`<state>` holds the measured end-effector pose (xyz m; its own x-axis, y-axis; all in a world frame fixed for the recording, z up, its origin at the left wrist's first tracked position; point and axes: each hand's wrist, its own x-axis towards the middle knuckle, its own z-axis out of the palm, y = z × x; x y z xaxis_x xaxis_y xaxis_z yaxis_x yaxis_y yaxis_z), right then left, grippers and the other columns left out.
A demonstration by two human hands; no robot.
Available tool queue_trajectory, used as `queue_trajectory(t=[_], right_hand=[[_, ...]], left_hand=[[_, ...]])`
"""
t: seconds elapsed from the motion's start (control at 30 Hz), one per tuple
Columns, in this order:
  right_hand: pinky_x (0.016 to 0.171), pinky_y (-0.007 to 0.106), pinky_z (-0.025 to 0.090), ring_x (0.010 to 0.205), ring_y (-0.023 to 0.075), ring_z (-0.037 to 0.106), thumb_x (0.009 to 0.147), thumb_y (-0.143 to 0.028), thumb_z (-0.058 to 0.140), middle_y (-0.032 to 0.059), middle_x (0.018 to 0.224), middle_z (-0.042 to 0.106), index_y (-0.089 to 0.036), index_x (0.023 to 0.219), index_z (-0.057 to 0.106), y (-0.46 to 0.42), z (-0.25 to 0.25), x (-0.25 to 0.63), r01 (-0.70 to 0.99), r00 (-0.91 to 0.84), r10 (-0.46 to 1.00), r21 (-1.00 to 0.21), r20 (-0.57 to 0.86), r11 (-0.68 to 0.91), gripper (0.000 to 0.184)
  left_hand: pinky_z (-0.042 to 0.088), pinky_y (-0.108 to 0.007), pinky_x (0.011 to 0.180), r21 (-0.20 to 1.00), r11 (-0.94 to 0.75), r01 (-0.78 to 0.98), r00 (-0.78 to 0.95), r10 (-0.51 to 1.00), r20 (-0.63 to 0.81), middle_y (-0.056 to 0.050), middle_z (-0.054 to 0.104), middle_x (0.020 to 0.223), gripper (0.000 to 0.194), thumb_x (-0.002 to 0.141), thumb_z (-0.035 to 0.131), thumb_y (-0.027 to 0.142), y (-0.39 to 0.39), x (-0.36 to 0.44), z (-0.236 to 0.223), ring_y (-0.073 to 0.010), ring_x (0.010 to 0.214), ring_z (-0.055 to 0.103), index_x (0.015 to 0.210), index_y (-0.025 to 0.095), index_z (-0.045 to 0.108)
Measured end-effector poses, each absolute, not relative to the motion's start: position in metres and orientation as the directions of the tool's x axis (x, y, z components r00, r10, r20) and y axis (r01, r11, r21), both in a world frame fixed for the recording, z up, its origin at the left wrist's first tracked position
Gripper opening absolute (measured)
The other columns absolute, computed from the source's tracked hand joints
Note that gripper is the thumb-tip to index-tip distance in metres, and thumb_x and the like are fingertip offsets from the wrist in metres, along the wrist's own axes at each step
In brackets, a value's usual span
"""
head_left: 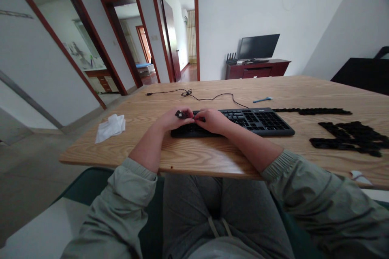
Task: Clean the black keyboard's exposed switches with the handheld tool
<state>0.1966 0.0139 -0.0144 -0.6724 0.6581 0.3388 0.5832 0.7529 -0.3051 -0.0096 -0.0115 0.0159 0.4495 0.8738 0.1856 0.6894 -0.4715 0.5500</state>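
Observation:
A black keyboard (275, 123) lies near the table's front edge, its numeric pad bare on the right and its left part hidden under my hands. My left hand (174, 119) is closed over the keyboard's left end, with a small dark object (181, 115) with a light patch poking out between thumb and fingers. Fingertips pinched, my right hand (214, 121) meets the left one above the keys. Something small and dark with a bit of red shows at its fingertips, too small to name. The keyboard's cable (209, 99) runs loosely across the table behind it.
Rows of loose black keycaps (352, 135) lie on the wooden table (219, 158) at the right. A blue brush (263, 100) rests behind the keyboard. Crumpled white tissue (111, 127) lies at the left, and a white scrap (361, 177) near the right front edge.

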Motion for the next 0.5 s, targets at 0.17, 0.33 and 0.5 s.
queue_trajectory(t=[0.17, 0.33, 0.5], right_hand=[[0.069, 0.028, 0.040, 0.080, 0.0200, 0.063, 0.092, -0.031, 0.055, 0.0083, 0.093, 0.073, -0.020, 0.102, 0.077, 0.0133, -0.0139, 0.1986, 0.564, -0.698, 0.637, -0.299, 0.327, 0.770, 0.027], [0.070, 0.028, 0.041, 0.079, 0.0196, 0.062, 0.091, -0.031, 0.055, 0.0080, 0.094, 0.072, -0.020, 0.100, 0.077, 0.0136, -0.0159, 0.1989, 0.566, -0.694, 0.642, -0.304, 0.325, 0.766, 0.026], [0.072, 0.028, 0.042, 0.081, 0.0192, 0.062, 0.090, -0.030, 0.056, 0.0077, 0.092, 0.072, -0.020, 0.098, 0.077, 0.0139, -0.0158, 0.2015, 0.571, -0.681, 0.646, -0.302, 0.345, 0.763, 0.025]], left_hand=[[0.047, -0.026, 0.073, 0.507, -0.459, 0.730, 0.487, 0.869, 0.087, -0.005, 0.074, 0.089, 0.027, 0.083, 0.066, 0.036, -0.0101, -0.0185, 0.0177, -0.0160, 0.079, 0.064, 0.094, 0.014, 0.075], [0.046, -0.025, 0.069, 0.449, -0.456, 0.768, 0.481, 0.874, 0.066, -0.005, 0.074, 0.085, 0.028, 0.083, 0.063, 0.038, -0.0080, -0.0210, 0.0181, -0.0159, 0.075, 0.063, 0.093, 0.015, 0.076], [0.045, -0.028, 0.069, 0.329, -0.472, 0.818, 0.483, 0.874, 0.053, -0.007, 0.074, 0.085, 0.029, 0.083, 0.062, 0.038, -0.0065, -0.0190, 0.0226, -0.0172, 0.075, 0.062, 0.093, 0.015, 0.077]])
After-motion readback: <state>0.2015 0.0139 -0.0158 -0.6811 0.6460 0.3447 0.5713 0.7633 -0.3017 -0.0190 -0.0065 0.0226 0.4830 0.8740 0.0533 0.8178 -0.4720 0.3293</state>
